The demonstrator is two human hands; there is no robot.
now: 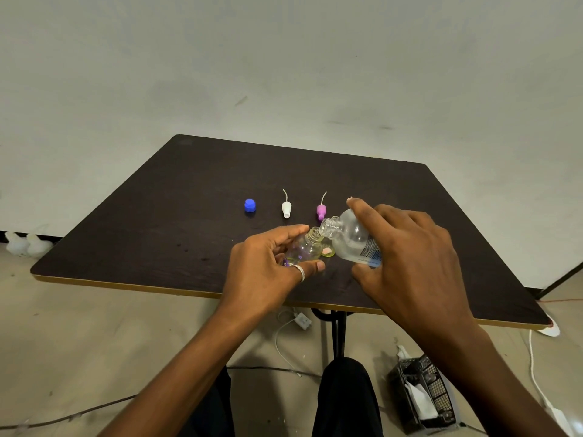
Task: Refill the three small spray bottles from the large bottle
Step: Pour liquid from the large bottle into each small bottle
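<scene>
My left hand point(271, 263) grips a small clear spray bottle point(304, 247) without its cap, tilted with its threaded neck up and to the right. My right hand point(407, 247) holds the large clear bottle point(350, 238) with a blue-and-white label, tipped to the left so its open mouth touches the small bottle's neck. On the dark table point(189, 200) behind them lie a blue cap point(250, 205), a white spray head point(286, 208) with a dip tube and a pink spray head point(321, 211) with a dip tube. The other small bottles are hidden behind my hands.
The table's near edge runs just under my wrists. On the floor are a black mesh basket point(426, 395) at the right, white cables point(293, 323) under the table, and white objects point(25, 244) at the far left by the wall.
</scene>
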